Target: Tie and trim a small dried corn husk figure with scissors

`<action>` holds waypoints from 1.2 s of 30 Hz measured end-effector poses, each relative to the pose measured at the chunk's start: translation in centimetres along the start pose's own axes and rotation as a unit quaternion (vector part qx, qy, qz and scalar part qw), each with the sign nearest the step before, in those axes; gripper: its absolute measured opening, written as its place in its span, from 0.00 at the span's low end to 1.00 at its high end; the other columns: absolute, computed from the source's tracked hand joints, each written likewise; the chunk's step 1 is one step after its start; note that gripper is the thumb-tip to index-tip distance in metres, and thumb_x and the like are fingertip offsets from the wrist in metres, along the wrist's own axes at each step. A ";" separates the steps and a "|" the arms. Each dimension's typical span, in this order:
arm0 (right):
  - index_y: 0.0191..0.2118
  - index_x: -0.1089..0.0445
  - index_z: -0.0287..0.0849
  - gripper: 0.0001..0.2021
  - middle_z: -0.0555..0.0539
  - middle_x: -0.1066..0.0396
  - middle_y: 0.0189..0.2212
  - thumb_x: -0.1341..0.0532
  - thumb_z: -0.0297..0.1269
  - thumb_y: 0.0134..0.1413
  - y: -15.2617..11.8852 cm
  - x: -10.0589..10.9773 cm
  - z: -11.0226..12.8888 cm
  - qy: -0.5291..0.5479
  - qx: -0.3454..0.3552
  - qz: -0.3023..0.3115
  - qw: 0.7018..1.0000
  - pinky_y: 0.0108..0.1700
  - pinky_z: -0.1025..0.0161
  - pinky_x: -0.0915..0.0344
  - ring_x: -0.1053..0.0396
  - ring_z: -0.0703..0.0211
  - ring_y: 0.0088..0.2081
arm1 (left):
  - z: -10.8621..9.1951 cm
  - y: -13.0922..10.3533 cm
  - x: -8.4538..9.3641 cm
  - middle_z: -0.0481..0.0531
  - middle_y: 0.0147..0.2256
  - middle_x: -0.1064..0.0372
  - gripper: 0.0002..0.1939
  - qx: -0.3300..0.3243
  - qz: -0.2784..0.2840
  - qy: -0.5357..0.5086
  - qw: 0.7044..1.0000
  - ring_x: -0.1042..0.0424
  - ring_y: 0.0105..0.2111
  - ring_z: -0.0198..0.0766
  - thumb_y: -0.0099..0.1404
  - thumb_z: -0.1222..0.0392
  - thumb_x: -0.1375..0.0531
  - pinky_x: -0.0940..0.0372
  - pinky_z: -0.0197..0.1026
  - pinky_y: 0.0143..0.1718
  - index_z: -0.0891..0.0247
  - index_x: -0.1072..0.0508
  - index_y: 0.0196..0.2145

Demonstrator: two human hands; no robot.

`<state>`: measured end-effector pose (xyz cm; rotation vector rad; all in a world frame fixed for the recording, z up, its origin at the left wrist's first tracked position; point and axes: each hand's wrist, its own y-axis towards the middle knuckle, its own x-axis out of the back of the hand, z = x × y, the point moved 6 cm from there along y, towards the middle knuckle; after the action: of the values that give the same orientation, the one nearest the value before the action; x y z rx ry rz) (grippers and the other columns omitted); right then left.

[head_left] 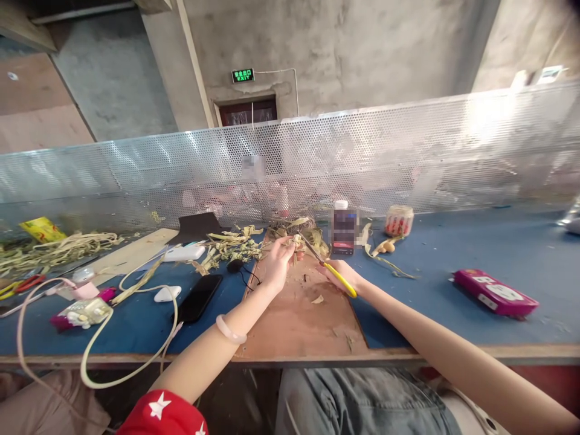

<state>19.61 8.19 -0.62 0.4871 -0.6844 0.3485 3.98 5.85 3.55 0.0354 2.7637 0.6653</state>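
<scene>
My left hand [277, 261] is closed on a small pale piece of dried plant [296, 239], held over a brown board [294, 326]. In my right hand [342, 273] are scissors [338, 278] with a yellow handle, their blades pointing up and left. The blade tips reach right beside the plant piece; whether they touch it I cannot tell. Behind my hands lies a heap of dried husks and stalks [312, 231]. More dried sprigs [231, 249] are spread to the left of my left hand.
A dark bottle [343, 232] with a white cap and a lidded jar [399, 221] stand beyond my right hand. A magenta packet [493, 292] lies at right. Left are a phone [198, 298], a white case [167, 294] and looped cable [86, 362]. A perforated metal screen [290, 160] runs behind.
</scene>
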 end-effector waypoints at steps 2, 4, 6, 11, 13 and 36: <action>0.19 0.46 0.43 0.18 0.56 0.48 0.14 0.49 0.50 0.49 0.1 0.0 -0.1 -0.001 0.002 0.000 1.000 0.22 0.67 0.51 0.48 0.68 0.19 | 0.2 0.0 0.0 0.51 0.34 0.29 0.16 0.003 -0.006 0.006 1.000 0.29 0.29 0.37 0.55 0.54 0.39 0.35 0.41 0.33 0.59 0.33 0.41; 0.19 0.46 0.43 0.18 0.56 0.48 0.14 0.49 0.50 0.49 0.1 0.0 -0.1 -0.001 0.003 -0.001 1.000 0.22 0.68 0.51 0.48 0.68 0.20 | 0.4 0.0 0.2 0.51 0.35 0.29 0.16 0.002 -0.016 0.013 1.000 0.28 0.31 0.38 0.55 0.54 0.39 0.35 0.40 0.33 0.59 0.33 0.41; 0.19 0.46 0.43 0.18 0.56 0.48 0.14 0.49 0.51 0.49 0.1 -0.1 -0.2 0.001 0.003 -0.001 1.000 0.22 0.68 0.51 0.48 0.68 0.20 | 0.5 0.0 0.5 0.52 0.35 0.29 0.16 -0.001 -0.033 0.027 0.999 0.29 0.32 0.38 0.54 0.54 0.38 0.36 0.38 0.31 0.59 0.32 0.41; 0.19 0.45 0.43 0.18 0.56 0.48 0.15 0.50 0.51 0.50 0.1 -0.1 -0.1 0.000 0.006 -0.001 1.000 0.22 0.68 0.51 0.47 0.68 0.19 | 0.6 0.0 0.8 0.51 0.34 0.29 0.17 0.005 -0.043 0.041 0.998 0.29 0.29 0.37 0.54 0.53 0.38 0.37 0.37 0.28 0.59 0.32 0.41; 0.19 0.45 0.43 0.18 0.56 0.48 0.15 0.51 0.51 0.50 0.0 -0.1 0.0 -0.001 0.007 0.001 1.000 0.22 0.68 0.51 0.47 0.68 0.19 | 0.5 0.0 0.8 0.51 0.34 0.29 0.17 0.006 -0.041 0.043 0.998 0.29 0.30 0.37 0.54 0.53 0.38 0.37 0.37 0.28 0.59 0.32 0.41; 0.18 0.48 0.43 0.18 0.55 0.50 0.16 0.51 0.49 0.51 0.0 0.2 0.9 -0.023 0.027 -0.006 0.999 0.24 0.67 0.52 0.50 0.67 0.22 | 0.1 -0.2 0.5 0.52 0.35 0.29 0.17 0.014 -0.016 0.042 0.999 0.28 0.28 0.38 0.55 0.53 0.39 0.35 0.40 0.30 0.59 0.33 0.42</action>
<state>19.30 7.70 0.14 0.5513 -0.7178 0.3450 3.54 5.81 3.20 -0.0322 2.8481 0.6334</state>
